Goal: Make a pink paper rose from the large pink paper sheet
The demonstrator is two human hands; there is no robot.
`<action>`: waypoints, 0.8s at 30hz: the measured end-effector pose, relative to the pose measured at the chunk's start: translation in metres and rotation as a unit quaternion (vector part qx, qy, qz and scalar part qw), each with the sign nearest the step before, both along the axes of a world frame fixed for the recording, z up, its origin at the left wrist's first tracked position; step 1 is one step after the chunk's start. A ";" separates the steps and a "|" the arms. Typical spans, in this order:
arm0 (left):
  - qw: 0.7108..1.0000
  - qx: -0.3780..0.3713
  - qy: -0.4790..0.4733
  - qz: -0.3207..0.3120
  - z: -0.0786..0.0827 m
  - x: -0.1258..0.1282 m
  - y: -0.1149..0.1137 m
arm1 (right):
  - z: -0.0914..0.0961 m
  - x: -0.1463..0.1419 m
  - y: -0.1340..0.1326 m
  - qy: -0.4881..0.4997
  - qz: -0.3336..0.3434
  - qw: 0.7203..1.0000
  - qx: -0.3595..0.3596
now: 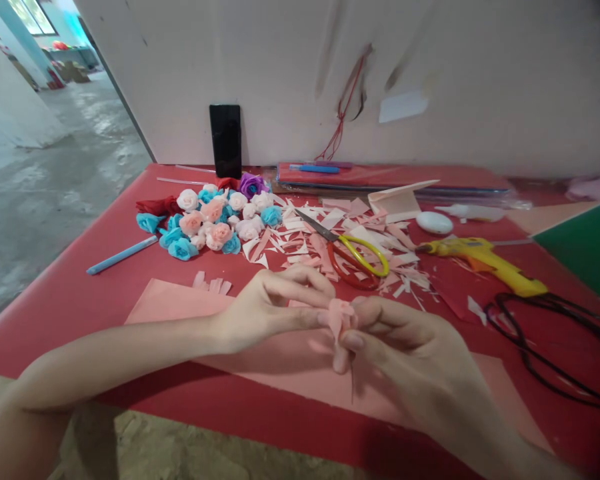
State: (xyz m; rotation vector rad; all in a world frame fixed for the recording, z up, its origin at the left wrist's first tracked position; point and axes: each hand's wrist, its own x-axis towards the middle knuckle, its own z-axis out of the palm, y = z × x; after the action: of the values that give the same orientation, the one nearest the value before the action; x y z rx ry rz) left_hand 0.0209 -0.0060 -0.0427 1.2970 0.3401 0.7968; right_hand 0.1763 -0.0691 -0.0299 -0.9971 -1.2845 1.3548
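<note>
My left hand [267, 303] and my right hand [405, 347] meet over the near part of the red table [80, 293]. Both pinch a small pink paper flower [341, 317] between their fingertips. Under them lies a flat pink paper sheet [180, 303]. Just behind the hands are red and yellow scissors [353, 257] on a litter of pink paper scraps [325, 233]. A heap of finished paper roses [215, 220] in pink, white, blue, red and purple sits at the back left.
A yellow glue gun [485, 260] with a black cord [545, 333] lies at the right. A blue pen [121, 255] is at the left. A black phone [225, 140] leans on the wall. A green sheet [585, 247] is at far right.
</note>
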 end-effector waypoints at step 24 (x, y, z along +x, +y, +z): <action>0.992 0.070 -0.035 0.098 -0.006 0.001 -0.013 | 0.016 -0.009 -0.011 -0.366 -0.161 0.876 0.270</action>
State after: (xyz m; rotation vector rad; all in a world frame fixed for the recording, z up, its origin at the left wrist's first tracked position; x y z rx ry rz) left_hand 0.0222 -0.0191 -0.0485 1.3770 0.3637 1.0461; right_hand 0.1671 -0.0796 -0.0143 -1.2853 -1.8094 0.2886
